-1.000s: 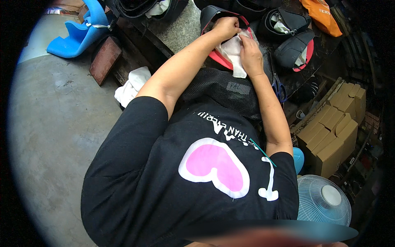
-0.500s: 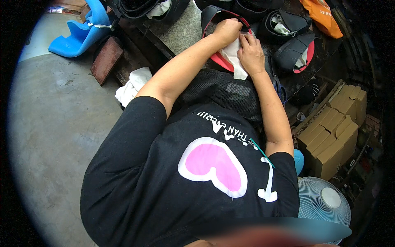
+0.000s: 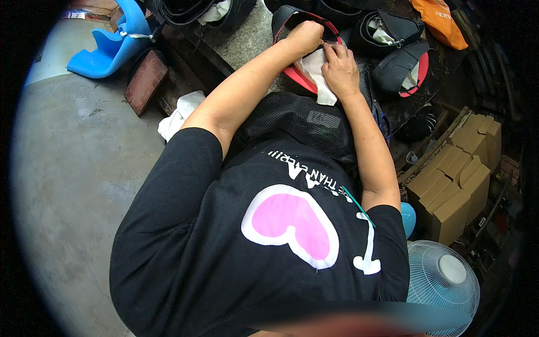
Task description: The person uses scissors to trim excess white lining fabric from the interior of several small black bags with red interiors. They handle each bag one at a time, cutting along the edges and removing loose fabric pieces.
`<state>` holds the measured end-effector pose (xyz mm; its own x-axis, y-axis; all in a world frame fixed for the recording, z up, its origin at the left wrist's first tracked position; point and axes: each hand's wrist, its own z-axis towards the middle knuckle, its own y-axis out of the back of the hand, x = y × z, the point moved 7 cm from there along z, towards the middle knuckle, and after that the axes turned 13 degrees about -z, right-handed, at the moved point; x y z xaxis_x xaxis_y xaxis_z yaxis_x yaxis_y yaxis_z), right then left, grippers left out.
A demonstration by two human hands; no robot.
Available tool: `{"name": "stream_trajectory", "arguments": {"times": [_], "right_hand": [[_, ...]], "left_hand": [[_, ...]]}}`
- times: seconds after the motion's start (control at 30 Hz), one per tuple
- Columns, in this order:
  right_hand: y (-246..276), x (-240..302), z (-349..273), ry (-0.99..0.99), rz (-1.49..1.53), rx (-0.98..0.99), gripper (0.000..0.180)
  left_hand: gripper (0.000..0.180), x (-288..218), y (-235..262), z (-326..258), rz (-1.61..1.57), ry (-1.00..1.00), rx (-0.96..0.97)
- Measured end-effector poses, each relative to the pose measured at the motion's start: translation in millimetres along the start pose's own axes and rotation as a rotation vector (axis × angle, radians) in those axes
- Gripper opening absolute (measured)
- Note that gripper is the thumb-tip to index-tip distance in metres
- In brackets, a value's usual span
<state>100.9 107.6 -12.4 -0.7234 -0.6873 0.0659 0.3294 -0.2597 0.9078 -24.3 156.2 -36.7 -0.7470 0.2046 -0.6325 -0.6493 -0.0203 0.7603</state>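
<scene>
Up at the table's near side is a curved, hollow black piece with red edging (image 3: 303, 81), its exact kind unclear. Crumpled white paper or cloth (image 3: 321, 84) lies inside it and hangs over its near edge. My left hand (image 3: 306, 39) is closed over the piece's inner side, the fingertips meeting near its right rim. Beside it, my right hand (image 3: 341, 70) has bent fingers pressed on that right rim, next to the white material; its thumb is hidden. A black mesh fabric (image 3: 300, 118) lies below the piece, against my shirt.
More black rolled pieces (image 3: 387, 35) stuffed with white material, one black-and-red piece (image 3: 400, 70) and an orange bag (image 3: 441, 22) lie at right. Blue foam (image 3: 106, 50) and a white cloth (image 3: 181, 115) sit at left. Cardboard boxes (image 3: 452, 185) and a fan (image 3: 443, 281) stand at lower right.
My left hand has shifted slightly left and up along the black-and-red piece. My right hand has moved a little left and up; both hands stay at the piece.
</scene>
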Motion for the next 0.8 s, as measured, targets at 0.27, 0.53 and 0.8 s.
{"name": "stream_trajectory", "arguments": {"times": [0.27,0.53,0.8], "right_hand": [[1,-2,-2,0.011,0.016,-0.025,0.042],[-8,-12,0,-0.037,0.138,0.054,0.04],[66,-73,-70,-0.253,0.4,0.208,0.021]], "left_hand": [[0.02,-8,-3,-6,0.031,-0.054,-0.12],[0.016,24,-7,-5,-0.442,0.343,0.023],[0.027,15,4,-15,-0.258,0.079,-0.128]]}}
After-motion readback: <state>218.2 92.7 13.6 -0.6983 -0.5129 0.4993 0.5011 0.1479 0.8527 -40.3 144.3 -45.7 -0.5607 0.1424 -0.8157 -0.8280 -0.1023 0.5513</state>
